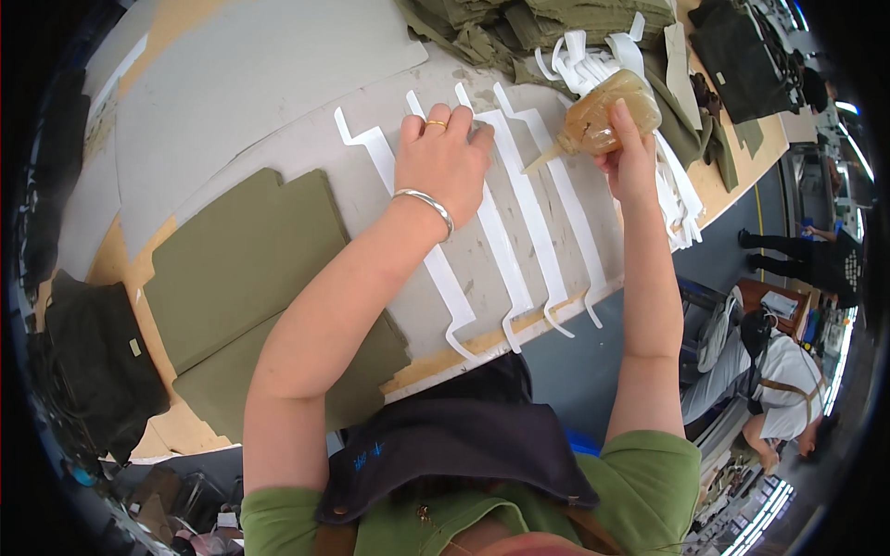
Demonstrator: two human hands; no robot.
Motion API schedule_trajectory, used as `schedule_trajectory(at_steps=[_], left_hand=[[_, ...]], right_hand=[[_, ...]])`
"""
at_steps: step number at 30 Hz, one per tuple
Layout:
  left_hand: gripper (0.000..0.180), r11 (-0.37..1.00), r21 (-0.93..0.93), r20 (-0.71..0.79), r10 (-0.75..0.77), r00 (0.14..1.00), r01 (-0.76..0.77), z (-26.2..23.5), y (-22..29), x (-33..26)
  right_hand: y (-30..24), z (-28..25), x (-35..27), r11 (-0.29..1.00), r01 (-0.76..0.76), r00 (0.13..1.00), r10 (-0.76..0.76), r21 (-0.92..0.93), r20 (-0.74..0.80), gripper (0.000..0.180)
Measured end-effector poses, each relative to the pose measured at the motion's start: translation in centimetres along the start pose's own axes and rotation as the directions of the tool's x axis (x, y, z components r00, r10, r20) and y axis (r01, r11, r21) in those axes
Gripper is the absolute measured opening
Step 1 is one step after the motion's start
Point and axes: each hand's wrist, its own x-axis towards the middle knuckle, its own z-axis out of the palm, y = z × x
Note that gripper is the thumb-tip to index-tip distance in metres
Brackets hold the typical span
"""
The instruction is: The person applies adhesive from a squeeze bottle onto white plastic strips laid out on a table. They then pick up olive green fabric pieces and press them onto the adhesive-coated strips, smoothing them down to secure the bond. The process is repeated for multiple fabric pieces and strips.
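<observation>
Several narrow white fabric strips with hooked ends lie side by side, slanting across the grey table covering. My left hand, with a ring and a silver bangle, rests over the upper part of one white strip. Its fingers are curled down onto the strip, and the fingertips are hidden. In my right hand is a squeeze bottle of cloudy amber liquid, held tilted. Its thin nozzle points down and left, close above the strips to the right of my left hand; whether it touches is unclear.
Olive fabric panels lie stacked at the left. A crumpled olive fabric heap and a bundle of white strips sit far and right. Dark fabric piles stand at the table's edges. Other people are away to the right.
</observation>
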Motion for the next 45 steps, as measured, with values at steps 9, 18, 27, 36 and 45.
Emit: schedule_trajectory(at_steps=[9,18,27,36,45], left_hand=[[0.032,0.999,0.009,-0.009,-0.032,0.999,0.033,-0.2,-0.1,0.0],[0.028,0.969,-0.186,-0.105,0.145,0.984,-0.163,-1.5,2.1,-2.3],[0.035,0.851,-0.318,0.074,0.461,0.884,-0.417,-1.2,6.4,-7.4],[0.04,0.863,-0.276,0.085,0.459,0.884,-0.422,-1.2,6.5,-7.4],[0.041,0.852,-0.308,0.099,0.471,0.877,-0.423,-1.5,6.3,-7.5]], right_hand=[[0.1,-3.7,-5.0,0.997,-0.082,0.997,0.082,-0.015,-0.004,0.044],[1.8,-7.2,-10.7,0.995,-0.081,0.995,0.084,0.06,-0.062,0.044],[2.7,-8.3,-15.7,0.989,-0.041,0.989,0.061,0.145,-0.138,0.041],[2.3,-6.9,-15.8,0.997,-0.078,0.996,0.077,0.022,0.037,0.046],[2.5,-10.7,-17.7,0.946,-0.255,0.945,0.2,0.2,0.258,0.058]])
